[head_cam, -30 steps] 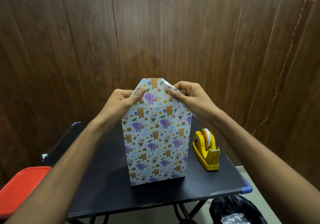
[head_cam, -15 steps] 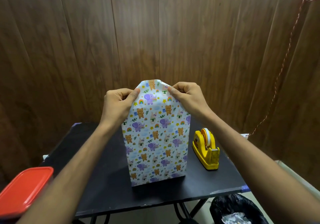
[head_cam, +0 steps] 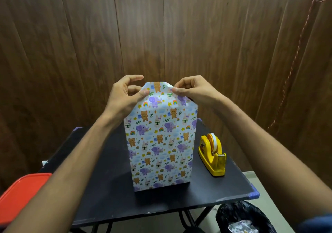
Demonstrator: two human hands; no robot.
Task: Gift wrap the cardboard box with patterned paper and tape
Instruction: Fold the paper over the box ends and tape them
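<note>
Wood-panel wall behind everything, and a small black desk (head_cam: 100, 193) in front of it with the wrapped box (head_cam: 159, 142) standing upright near the middle. Patterned paper (head_cam: 161, 164) already covered the whole front face, so I'd say I was well into the end folds. The top flap (head_cam: 158, 96) was tapered into a trapezoid standing above the box.

My left hand (head_cam: 124, 97) sat at the flap's left slanted edge, thumb pressed on the paper, the other fingers curled loosely behind and not really clamping anything. My right hand (head_cam: 194, 90) was at the right slanted edge, thumb and forefinger pinching the paper at the crease. So the flap was right between my hands, both touching it.

My guess for the next move: fold that flap down over the top and hold it flat with one hand while the other goes for tape. The yellow tape dispenser (head_cam: 212, 155) was just beside the box on its right, which helps. Can't see the back side of the box at all.
</note>
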